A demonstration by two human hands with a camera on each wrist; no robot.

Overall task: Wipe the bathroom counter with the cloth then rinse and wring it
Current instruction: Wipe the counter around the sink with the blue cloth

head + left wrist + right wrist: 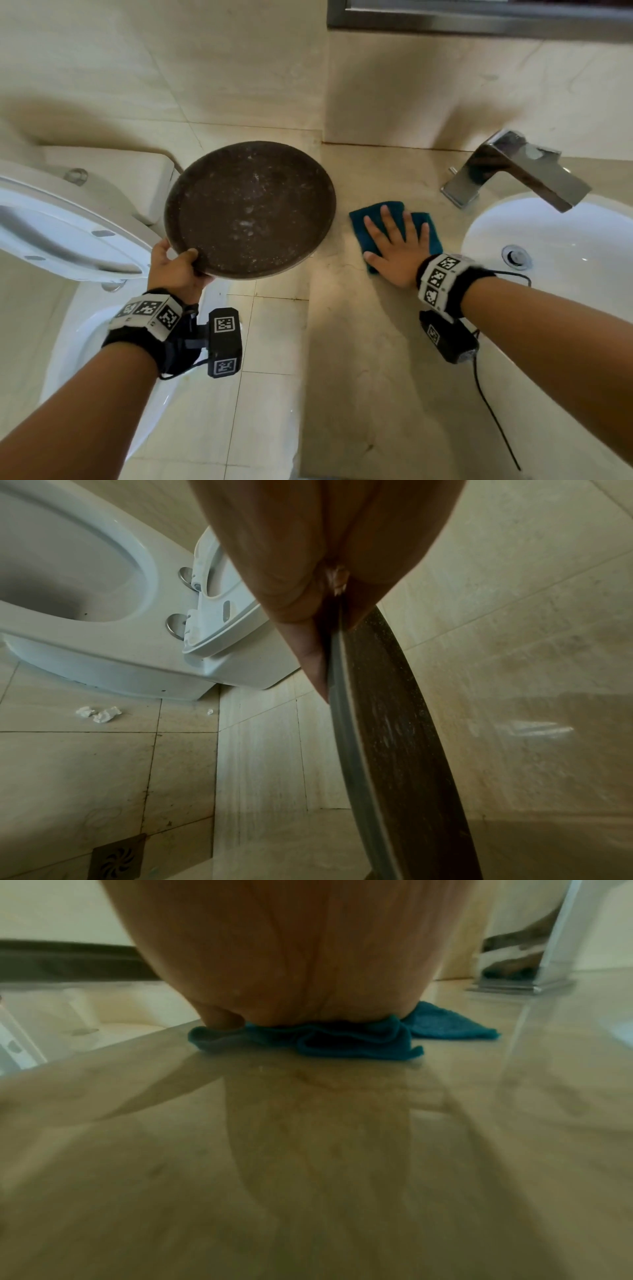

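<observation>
My right hand [399, 248] lies flat, fingers spread, pressing the cloth [394, 210] onto the counter [359, 342] near its back edge, left of the sink [548, 240]. My left hand [178, 270] grips the tray [250, 209], lifted clear.

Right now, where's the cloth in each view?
Head: cloth right of centre on the counter, flat under the right hand, between tray and tap.
Left wrist: not in view.
Right wrist: cloth centre, bunched under the palm.
Shared landmark: the tap, upper right in head and right wrist views.
</observation>
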